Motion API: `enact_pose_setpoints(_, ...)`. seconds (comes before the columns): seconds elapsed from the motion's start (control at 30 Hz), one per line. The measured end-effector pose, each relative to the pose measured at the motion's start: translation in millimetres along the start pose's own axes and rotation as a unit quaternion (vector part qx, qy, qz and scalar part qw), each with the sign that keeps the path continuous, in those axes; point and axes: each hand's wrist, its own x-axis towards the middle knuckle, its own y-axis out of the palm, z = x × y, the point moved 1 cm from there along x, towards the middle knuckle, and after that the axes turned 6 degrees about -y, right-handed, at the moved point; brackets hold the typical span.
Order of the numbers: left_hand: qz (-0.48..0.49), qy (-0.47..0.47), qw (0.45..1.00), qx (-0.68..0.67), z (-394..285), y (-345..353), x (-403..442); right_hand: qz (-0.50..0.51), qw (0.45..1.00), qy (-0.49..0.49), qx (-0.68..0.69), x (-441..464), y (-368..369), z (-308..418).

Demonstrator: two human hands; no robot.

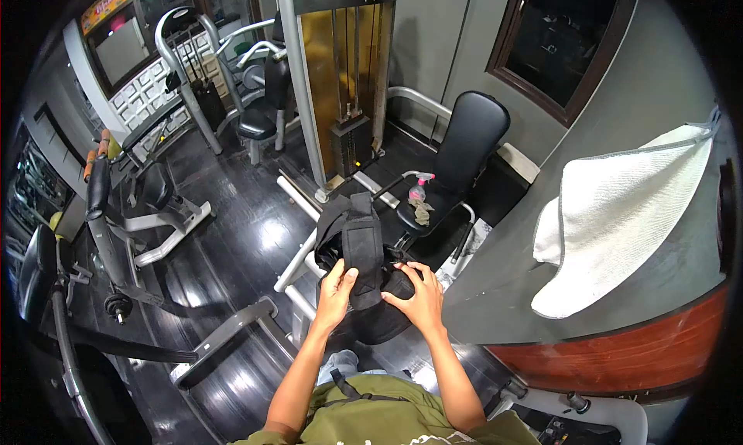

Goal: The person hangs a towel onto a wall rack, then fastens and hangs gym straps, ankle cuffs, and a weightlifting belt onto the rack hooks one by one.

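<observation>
Green shirt point(371, 410), black strapped fabric point(362, 248), between fingers point(337, 270)

No text can be read with certainty. Blurred lettering is carried by the orange-and-yellow sign point(106, 2) above the window, and white marks, cut off by the view's edge, are borne by the green shirt point(371, 414).

Black padded seat point(446, 200): spray bottle point(418, 192), crumpled cloth point(421, 212) | dark, glossy floor point(267, 230): gym machines point(300, 85)

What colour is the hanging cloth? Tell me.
White, edged in grey; the cloth shows best in the head view.
</observation>
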Motion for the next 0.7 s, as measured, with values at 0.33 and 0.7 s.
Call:
enact_pose_setpoints(0.33,-0.023,-0.013,1.000,-0.016,4.0,6.5,22.6,0.005,1.000,-0.021,-0.004,0.8,-2.3,-4.8)
enact_pose_setpoints(0.7,0.117,-0.075,0.989,-0.041,-10.9,-1.8,26.9,-0.052,0.991,-0.037,0.115,19.9,0.4,-3.7)
